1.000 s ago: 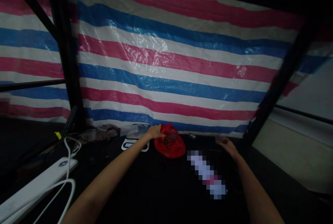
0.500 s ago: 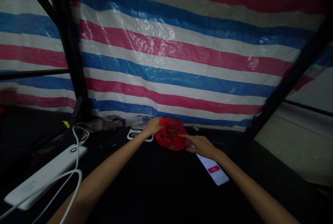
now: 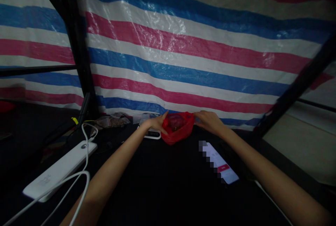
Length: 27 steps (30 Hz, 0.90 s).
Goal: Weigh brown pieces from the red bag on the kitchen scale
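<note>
Red plastic bag (image 3: 178,136) sat near the bench's (image 3: 157,191) far edge, about mid-length, mouth open, contents too dim to identify. Left hand (image 3: 156,124) was wide, thumb and fingers spread at the bag's left side. Right hand (image 3: 210,121) was narrow at the right rim; couldn't tell if it had a firm pinch.

Handling, my read: thin, floppy film, so even, light tension on both rims was best, mouth up, base supported on the bench. A one-sided pull risked tipping it.

White-rimmed device (image 3: 156,135) was just beside the bag's left. Phone (image 3: 229,174) lay nearer the wearer, right of the bag; red button text illegible. White power unit (image 3: 59,171) had faint grey marking, unreadable. No brand legible.
</note>
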Motion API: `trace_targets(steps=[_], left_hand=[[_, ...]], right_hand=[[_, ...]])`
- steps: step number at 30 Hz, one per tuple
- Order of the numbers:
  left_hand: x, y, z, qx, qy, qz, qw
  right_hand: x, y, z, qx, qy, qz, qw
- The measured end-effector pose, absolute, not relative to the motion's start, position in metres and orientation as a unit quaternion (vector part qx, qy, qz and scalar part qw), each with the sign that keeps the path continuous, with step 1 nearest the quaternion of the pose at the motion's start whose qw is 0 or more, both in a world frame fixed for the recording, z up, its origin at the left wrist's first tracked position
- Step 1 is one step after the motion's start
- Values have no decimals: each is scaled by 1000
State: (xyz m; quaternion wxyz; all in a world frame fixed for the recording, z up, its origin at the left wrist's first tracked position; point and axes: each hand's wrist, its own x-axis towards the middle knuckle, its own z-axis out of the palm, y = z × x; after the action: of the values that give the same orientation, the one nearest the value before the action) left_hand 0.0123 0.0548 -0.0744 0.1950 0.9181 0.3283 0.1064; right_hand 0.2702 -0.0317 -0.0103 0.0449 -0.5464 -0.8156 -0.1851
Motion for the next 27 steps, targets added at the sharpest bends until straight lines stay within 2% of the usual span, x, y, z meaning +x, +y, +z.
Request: trace_targets(steps=[4,10,14,16,18,20,22,24,27], left_hand=[[6,52,-60,924,295,140,199],[30,48,-53,916,207,283,193],[55,54,-53,930,192,249,191],[62,53,-49,936,231,231,132],[67,47,-41,933,268,236,51],[71,38,-34,928,281,244,-13],[77,28,-27,931,278,230,-50],[83,22,-24,938,268,206,-71],[88,18,-24,949,242,191,-73]], right_hand=[[257,-18,15,-490,-843,-221,27],[233,-20,24,-403,-889,-214,19],[232,-33,19,-393,-896,-204,45],[236,-44,11,-424,-876,-207,100],[239,-58,-2,-484,-834,-184,192],[242,-70,-19,-549,-776,-115,289],[242,-77,-36,-601,-719,-39,346],[240,-78,-50,-646,-679,-11,348],[237,-70,-61,-694,-654,-59,296]])
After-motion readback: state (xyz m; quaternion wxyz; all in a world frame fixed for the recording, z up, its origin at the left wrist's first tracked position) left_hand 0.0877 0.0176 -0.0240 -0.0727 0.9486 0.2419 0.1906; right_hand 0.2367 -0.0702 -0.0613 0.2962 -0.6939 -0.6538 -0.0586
